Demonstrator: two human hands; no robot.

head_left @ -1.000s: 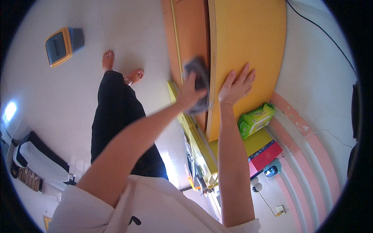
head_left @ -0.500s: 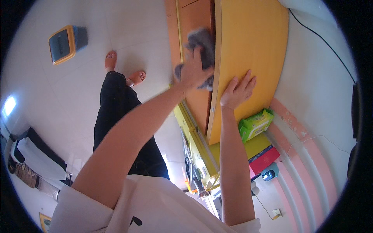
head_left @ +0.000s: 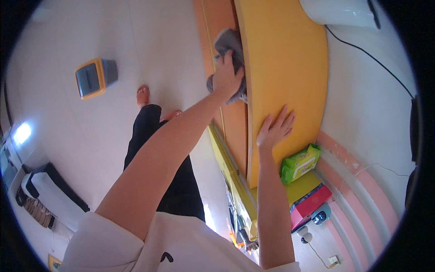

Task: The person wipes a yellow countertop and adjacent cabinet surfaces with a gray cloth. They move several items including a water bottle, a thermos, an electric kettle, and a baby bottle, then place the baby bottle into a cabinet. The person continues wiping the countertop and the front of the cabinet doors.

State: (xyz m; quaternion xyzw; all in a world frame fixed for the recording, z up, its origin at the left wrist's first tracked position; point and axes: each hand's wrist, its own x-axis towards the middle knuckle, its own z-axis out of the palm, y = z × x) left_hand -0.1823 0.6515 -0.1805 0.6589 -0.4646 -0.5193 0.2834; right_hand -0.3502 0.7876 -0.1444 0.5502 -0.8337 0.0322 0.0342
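Observation:
My left hand (head_left: 228, 78) presses a bunched grey cloth (head_left: 229, 41) against the orange front (head_left: 235, 131) of a yellow cabinet, just beneath the overhanging edge of its top. Its fingers bend over the cloth, some of which sticks out past the fingertips and beside the wrist. My right hand (head_left: 273, 129) lies on the cabinet's yellow top (head_left: 285, 59), fingers spread and holding nothing. Near the right wrist stands a green pack of wipes (head_left: 300, 163).
Beyond the wipes are a red box (head_left: 312, 204) and a small blue-grey device (head_left: 321, 214). A white appliance (head_left: 342, 11) stands by the cabinet's far end, with a black cable (head_left: 362, 47) along the wall. A yellow-rimmed bin (head_left: 93, 79) sits on the floor, left of my feet.
My view has shifted, so the bin and my feet appear lower and farther right. The left hand and cloth have moved slightly along the cabinet front; the right hand still rests on top.

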